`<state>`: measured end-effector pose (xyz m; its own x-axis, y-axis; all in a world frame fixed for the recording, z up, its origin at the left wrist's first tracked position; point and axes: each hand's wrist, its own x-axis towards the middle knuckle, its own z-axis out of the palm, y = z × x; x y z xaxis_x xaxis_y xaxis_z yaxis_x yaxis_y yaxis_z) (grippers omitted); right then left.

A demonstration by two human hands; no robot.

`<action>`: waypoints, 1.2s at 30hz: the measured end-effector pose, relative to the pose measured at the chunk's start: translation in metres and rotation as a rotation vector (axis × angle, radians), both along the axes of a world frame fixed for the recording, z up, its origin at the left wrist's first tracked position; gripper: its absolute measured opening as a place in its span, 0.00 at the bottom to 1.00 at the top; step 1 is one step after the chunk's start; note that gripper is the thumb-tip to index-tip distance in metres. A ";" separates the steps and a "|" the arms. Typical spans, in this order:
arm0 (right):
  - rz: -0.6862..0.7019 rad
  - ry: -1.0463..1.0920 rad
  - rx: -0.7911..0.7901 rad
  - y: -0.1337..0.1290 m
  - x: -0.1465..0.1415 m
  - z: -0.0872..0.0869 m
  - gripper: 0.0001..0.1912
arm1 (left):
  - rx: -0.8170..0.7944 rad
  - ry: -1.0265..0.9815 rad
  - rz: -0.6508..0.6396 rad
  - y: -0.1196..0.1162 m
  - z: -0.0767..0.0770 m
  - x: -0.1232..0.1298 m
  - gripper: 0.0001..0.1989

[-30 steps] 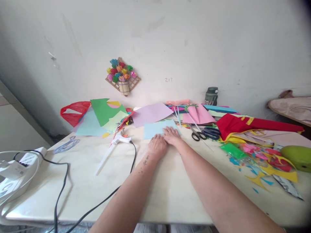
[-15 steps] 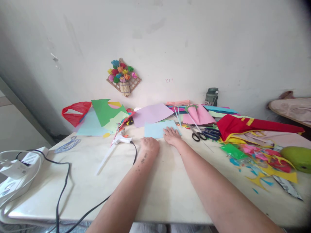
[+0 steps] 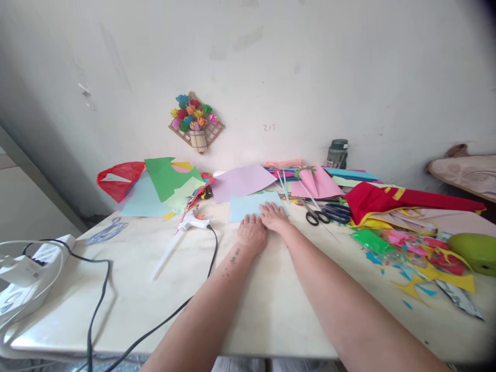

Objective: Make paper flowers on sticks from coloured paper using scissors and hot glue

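A light blue paper sheet (image 3: 248,204) lies on the pale table in front of me. My right hand (image 3: 273,216) rests flat on its right part, fingers spread. Beside it, my left hand (image 3: 251,231) lies at the near edge of the sheet with its fingertips on the paper, fingers extended. The two hands almost touch. Left of them sits a white glue gun (image 3: 191,221) with a glue stick in it and a black cord. Scissors with black handles (image 3: 318,217) lie to the right of the sheet.
Behind the blue sheet is a purple sheet (image 3: 244,182). Green paper (image 3: 168,178) lies at the back left, near a power strip (image 3: 46,253) with cables. Colourful scraps (image 3: 422,258), a red cloth (image 3: 372,199) and a green fruit (image 3: 473,252) are on the right. A bottle (image 3: 337,154) stands behind.
My left hand has moved right, beside my right hand, and its fingers have straightened onto the edge of the blue sheet. My right hand has stayed nearly in place.
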<state>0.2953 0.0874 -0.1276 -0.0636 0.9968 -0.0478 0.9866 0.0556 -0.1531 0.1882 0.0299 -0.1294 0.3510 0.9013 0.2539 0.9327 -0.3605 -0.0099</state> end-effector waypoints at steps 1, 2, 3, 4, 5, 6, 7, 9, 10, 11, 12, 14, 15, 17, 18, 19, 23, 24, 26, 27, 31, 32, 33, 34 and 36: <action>0.003 0.004 -0.004 0.000 0.001 0.000 0.28 | 0.001 0.005 0.020 -0.002 0.002 0.000 0.21; 0.004 0.006 -0.009 0.000 0.003 0.001 0.28 | -0.006 0.013 0.046 -0.004 0.005 0.000 0.21; 0.004 0.006 -0.014 0.000 0.006 0.001 0.28 | -0.021 0.022 0.078 -0.006 0.008 0.001 0.22; 0.000 0.003 -0.020 0.001 0.009 0.001 0.28 | -0.039 0.032 0.108 -0.008 0.011 0.001 0.22; -0.009 -0.001 -0.026 0.001 0.013 0.002 0.28 | -0.057 0.042 0.137 -0.010 0.014 0.001 0.22; -0.023 -0.005 -0.032 0.001 0.016 0.002 0.28 | -0.073 0.051 0.158 -0.012 0.016 0.001 0.22; -0.037 -0.009 -0.036 0.001 0.019 0.002 0.28 | -0.086 0.056 0.177 -0.013 0.018 0.002 0.23; -0.060 -0.013 -0.040 0.000 0.024 0.002 0.28 | -0.098 0.063 0.198 -0.014 0.020 0.001 0.23; -0.067 -0.012 -0.039 0.000 0.025 0.003 0.28 | -0.100 0.067 0.203 -0.015 0.020 0.000 0.23; -0.071 -0.012 -0.038 0.000 0.026 0.003 0.28 | -0.099 0.071 0.206 -0.014 0.020 -0.001 0.23; -0.074 -0.011 -0.036 -0.001 0.026 0.002 0.28 | -0.094 0.078 0.205 -0.014 0.019 -0.002 0.23; -0.079 -0.010 -0.037 -0.001 0.026 0.002 0.28 | -0.089 0.091 0.196 -0.012 0.017 -0.003 0.24; -0.080 -0.010 -0.036 -0.001 0.026 0.002 0.28 | -0.089 0.096 0.193 -0.011 0.016 -0.004 0.25; -0.092 -0.009 -0.036 -0.001 0.027 0.001 0.28 | -0.091 0.096 0.199 -0.010 0.015 -0.005 0.26; -0.099 -0.009 -0.034 -0.001 0.028 0.001 0.28 | -0.098 0.093 0.213 -0.009 0.015 -0.005 0.27; -0.107 -0.009 -0.031 -0.001 0.029 0.001 0.28 | -0.105 0.090 0.228 -0.009 0.015 -0.006 0.28; -0.119 -0.016 -0.027 0.001 0.034 -0.001 0.28 | -0.126 0.078 0.266 -0.009 0.016 -0.007 0.30; -0.121 -0.019 -0.027 0.001 0.034 -0.001 0.28 | -0.127 0.072 0.269 -0.009 0.016 -0.007 0.30; -0.131 -0.023 -0.027 0.001 0.034 -0.002 0.28 | -0.133 0.064 0.276 -0.009 0.016 -0.007 0.30; -0.137 -0.022 -0.026 0.001 0.034 -0.002 0.28 | -0.133 0.062 0.276 -0.009 0.016 -0.007 0.30; -0.136 -0.020 -0.025 0.001 0.035 -0.001 0.28 | -0.120 0.064 0.266 -0.009 0.016 -0.007 0.29; -0.130 -0.021 -0.022 0.001 0.037 0.000 0.28 | -0.120 0.066 0.267 -0.010 0.017 -0.007 0.29; -0.123 -0.020 -0.019 0.001 0.039 0.000 0.28 | -0.122 0.070 0.268 -0.010 0.017 -0.007 0.29; -0.119 -0.018 -0.015 0.001 0.041 -0.001 0.28 | -0.122 0.075 0.269 -0.010 0.017 -0.007 0.29; -0.114 -0.006 -0.010 0.003 0.045 -0.002 0.27 | -0.120 0.085 0.269 -0.010 0.018 -0.007 0.29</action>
